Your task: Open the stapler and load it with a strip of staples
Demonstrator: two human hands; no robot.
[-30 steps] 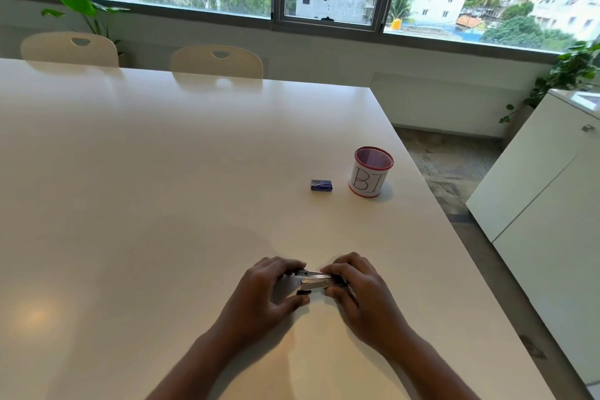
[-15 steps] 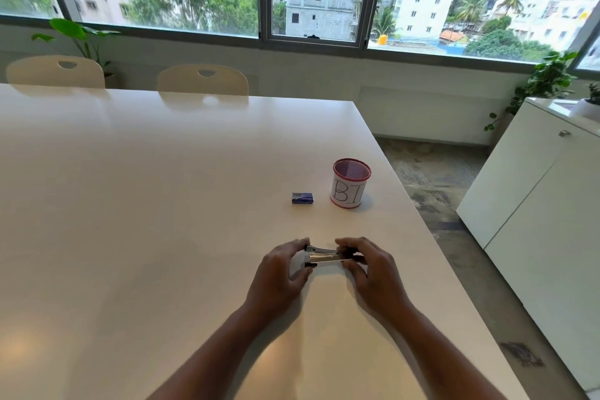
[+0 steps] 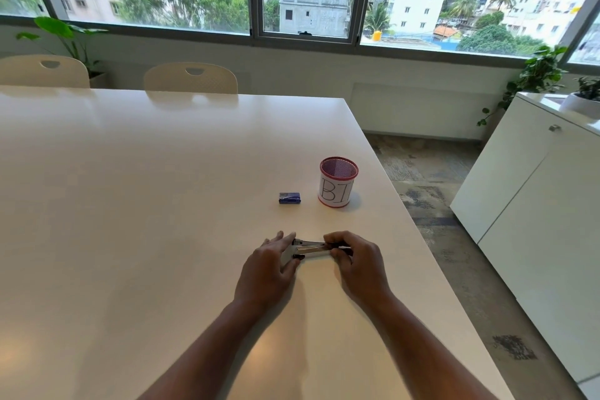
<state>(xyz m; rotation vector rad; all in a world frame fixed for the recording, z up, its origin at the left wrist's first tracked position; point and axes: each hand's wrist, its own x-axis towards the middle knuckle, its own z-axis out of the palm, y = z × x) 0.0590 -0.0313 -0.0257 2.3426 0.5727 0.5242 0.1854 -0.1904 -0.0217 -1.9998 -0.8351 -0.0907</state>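
We note the stapler [image 3: 311,249] lying low over the bench [image 3: 136,204], directly between the two hands, its long axis running left to right across our view. The right hand [image 3: 355,258] provides the firm grip: fingers curled over the right end of the stapler, pinching it. The left hand [image 3: 271,265] sits at the opposite end with fingers fairly straight, thumb under the black tip and fingertips touching the upper arm; this reads as a loose, wide grip. The two metal arms appear parted slightly toward the left end, so we judge opening is under way, not finished. The small blue staple box [image 3: 289,198] lies beyond the grip, farther from us, roughly in line with the left hand and well apart from it. A red-rimmed mesh cup [image 3: 337,183] stands just right of the box. We judge the left hand nearer for fetching staples.
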